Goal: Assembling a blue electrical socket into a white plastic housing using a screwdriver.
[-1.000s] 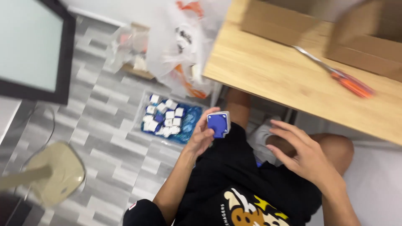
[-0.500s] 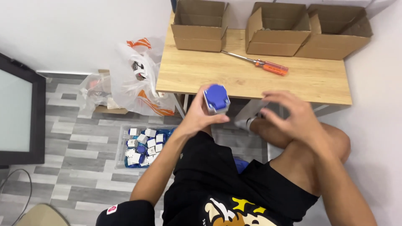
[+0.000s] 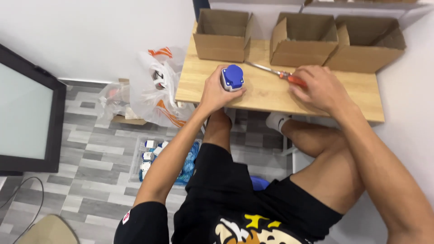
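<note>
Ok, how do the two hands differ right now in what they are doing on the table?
The left hand grips a blue-and-white socket-like part near the wooden table's front left; the right hand lies over the orange handle of a screwdriver, further right. The left hand's part stands out clearly above its fingers; the right hand hides most of the handle, so its grip cannot be told. Both rest on the tabletop in front of the cardboard boxes.

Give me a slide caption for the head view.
Left hand holds a blue-and-grey socket on the wooden table; right hand covers a red-handled screwdriver.
</note>
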